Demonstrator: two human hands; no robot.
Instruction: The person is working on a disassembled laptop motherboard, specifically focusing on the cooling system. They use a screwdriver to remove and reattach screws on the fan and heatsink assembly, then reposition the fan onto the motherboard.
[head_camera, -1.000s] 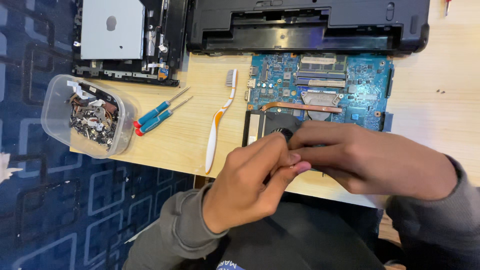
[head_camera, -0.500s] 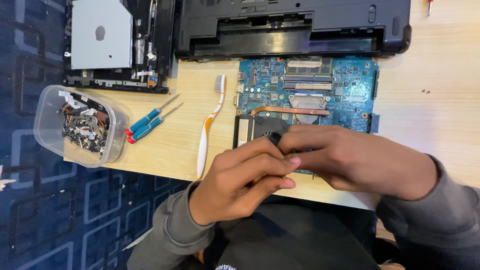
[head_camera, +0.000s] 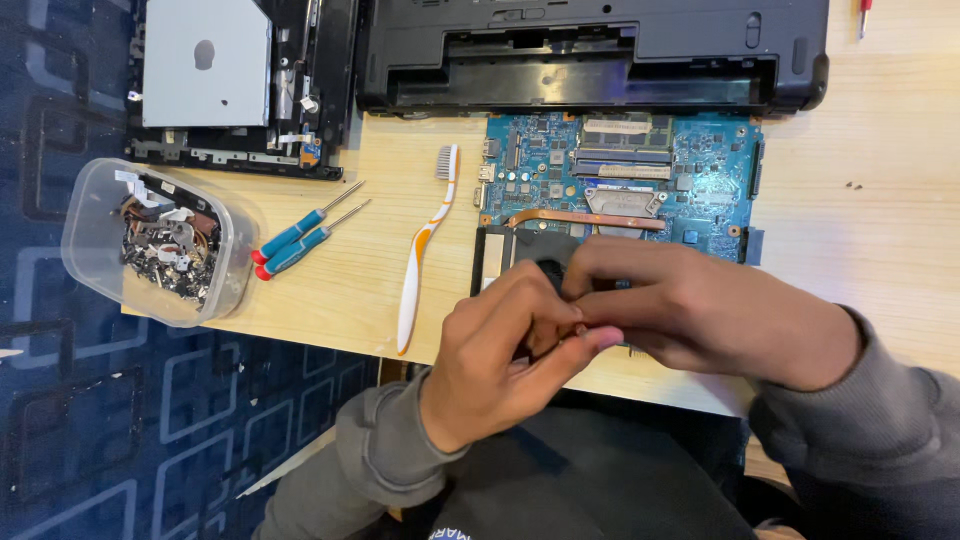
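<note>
Left hand and right hand pinch together over the black cooling fan on the blue circuit board; what they pinch is hidden. A slip risks scratching the board beneath.

Just beyond the fingertips lies a circuit board in bright blue, crossed by a copper-coloured pipe, with a black fan at the fingers themselves. To the left of the fingers a toothbrush shows white with orange stripes — and further left two screwdrivers have blue handles with red ends. Beyond those, a clear plastic tub holds grey, black and brown bits. The table is pale wood with fine grain. Well above the fingers sits a black laptop shell, beside a silver drive. The sleeves are grey; the carpet is dark blue — patterned with lighter rounded squares.
</note>
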